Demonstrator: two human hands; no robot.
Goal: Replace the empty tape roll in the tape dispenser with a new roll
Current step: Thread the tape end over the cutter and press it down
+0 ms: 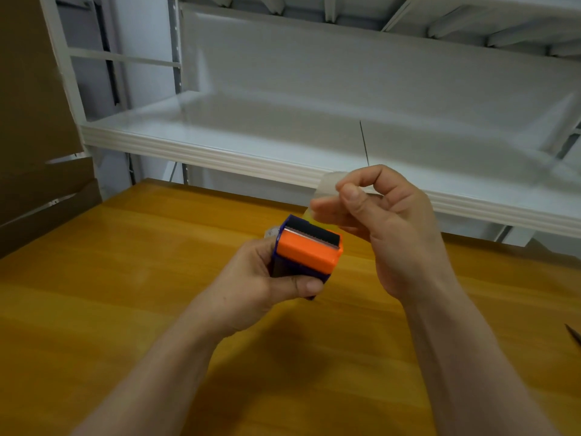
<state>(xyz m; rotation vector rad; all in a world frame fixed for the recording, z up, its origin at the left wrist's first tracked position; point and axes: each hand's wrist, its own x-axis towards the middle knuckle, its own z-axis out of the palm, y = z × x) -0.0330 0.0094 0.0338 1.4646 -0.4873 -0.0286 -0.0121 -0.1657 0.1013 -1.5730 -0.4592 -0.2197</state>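
1. Two hands work above the tabletop (pixel 157 278): the left hand (pixel 264 287) is wrapped around the tape dispenser (pixel 306 253), and the right hand (pixel 377 215) pinches the clear tape end (pixel 323 188).
2. Best to draw the tape straight over the toothed blade.
3. Whichever roll sits inside the dispenser is hidden.

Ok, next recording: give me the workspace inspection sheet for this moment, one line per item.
Surface: wooden table, bare where visible.
Job's things: tape dispenser, blue body with orange front, held above the table; clear tape strip pulled up from it.
Clutter: dark pointed object at the right edge, cut off, unidentifiable.
Grippers: left hand grips the dispenser; right hand pinches the tape strip.
Cables: nothing seen.
Surroundings: white metal shelf behind; cardboard at left.
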